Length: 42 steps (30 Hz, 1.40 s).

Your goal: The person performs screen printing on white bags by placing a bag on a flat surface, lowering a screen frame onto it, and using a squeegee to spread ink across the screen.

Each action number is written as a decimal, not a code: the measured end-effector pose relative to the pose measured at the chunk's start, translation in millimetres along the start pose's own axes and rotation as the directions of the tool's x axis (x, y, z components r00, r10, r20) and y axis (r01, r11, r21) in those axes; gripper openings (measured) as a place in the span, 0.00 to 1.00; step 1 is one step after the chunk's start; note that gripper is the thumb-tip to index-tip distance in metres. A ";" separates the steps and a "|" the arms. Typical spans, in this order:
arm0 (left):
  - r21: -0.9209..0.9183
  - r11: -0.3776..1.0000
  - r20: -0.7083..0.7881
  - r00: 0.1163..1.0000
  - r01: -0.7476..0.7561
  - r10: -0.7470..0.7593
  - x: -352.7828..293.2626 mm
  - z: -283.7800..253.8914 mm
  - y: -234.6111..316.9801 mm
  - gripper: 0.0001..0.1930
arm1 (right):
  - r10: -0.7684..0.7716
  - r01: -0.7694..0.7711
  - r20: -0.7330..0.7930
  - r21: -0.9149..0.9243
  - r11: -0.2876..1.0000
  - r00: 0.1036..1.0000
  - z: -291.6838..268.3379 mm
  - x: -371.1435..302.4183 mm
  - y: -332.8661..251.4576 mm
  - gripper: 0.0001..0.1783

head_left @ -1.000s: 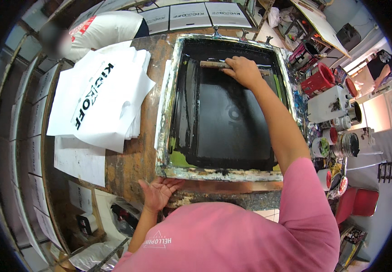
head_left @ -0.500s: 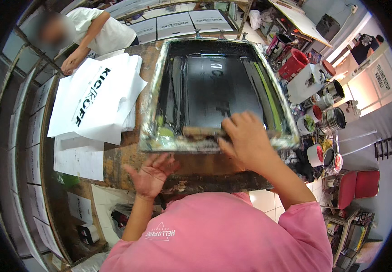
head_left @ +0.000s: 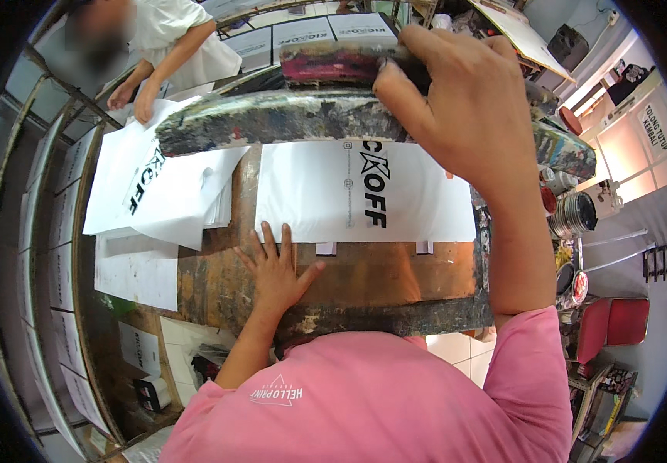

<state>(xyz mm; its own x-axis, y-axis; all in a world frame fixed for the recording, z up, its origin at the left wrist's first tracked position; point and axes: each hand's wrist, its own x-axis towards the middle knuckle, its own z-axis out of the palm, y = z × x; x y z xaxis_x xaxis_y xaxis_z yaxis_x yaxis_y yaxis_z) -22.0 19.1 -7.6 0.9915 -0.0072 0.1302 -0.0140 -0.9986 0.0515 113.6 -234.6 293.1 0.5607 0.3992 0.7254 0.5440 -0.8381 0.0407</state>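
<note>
Frame [head_left: 271, 119], paint-crusted, is raised on its near side, its near bar crossing above the far part of the sheet [head_left: 310, 185]. Right hand [head_left: 460, 104]: curled over the squeegee [head_left: 329, 65], thumb on the near side, at the upper edge of the bar; whether the grip takes in the frame as well cannot be told. The squeegee, a bar with a dark pink band, points leftward out of the hand, its other end hidden behind the fingers.

Left hand [head_left: 275, 266]: open, palm down, fingers spread, the fingertips at the near left corner of the sheet and the thumb pointing right over the board [head_left: 387, 270]. The sheet, white with black lettering, lies flat on the board, below the frame. Two small tabs [head_left: 325, 248] show at its near edge.

Left of the sheet, a stack [head_left: 129, 204] of printed white sheets rests on the table [head_left: 210, 282], partly covered by the left end of the bar. Beyond the stack stands a co-worker [head_left: 171, 46] in a white shirt, one hand [head_left: 146, 104] at its far edge. Far left: a rack [head_left: 79, 309]. Right: a pile of tins [head_left: 572, 222] and, lower, a red chair [head_left: 615, 320].
</note>
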 end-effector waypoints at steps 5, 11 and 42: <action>-0.114 0.992 0.013 0.998 -0.059 0.061 22.4 -25.5 4.0 0.55 | 0.011 -0.012 0.010 0.048 0.999 1.000 -3.4 22.2 4.3 0.18; -0.684 0.721 -0.318 0.936 -0.115 -0.152 99.3 -90.1 36.3 0.26 | 0.230 -0.239 0.103 0.087 0.967 0.968 -30.5 57.6 -2.8 0.20; -0.822 0.570 -0.070 0.991 0.007 -0.114 121.2 -154.4 -167.7 0.32 | 0.157 -0.157 0.045 0.005 0.988 0.987 -8.3 -9.5 -16.1 0.30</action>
<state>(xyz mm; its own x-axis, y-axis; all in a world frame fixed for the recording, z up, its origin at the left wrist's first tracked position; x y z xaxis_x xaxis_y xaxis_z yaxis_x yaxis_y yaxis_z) 80.4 193.9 152.4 0.9750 0.1103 0.1927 -0.1073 -0.5258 0.8438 94.4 -228.0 291.3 0.6666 0.2790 0.6912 0.4519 -0.8887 -0.0771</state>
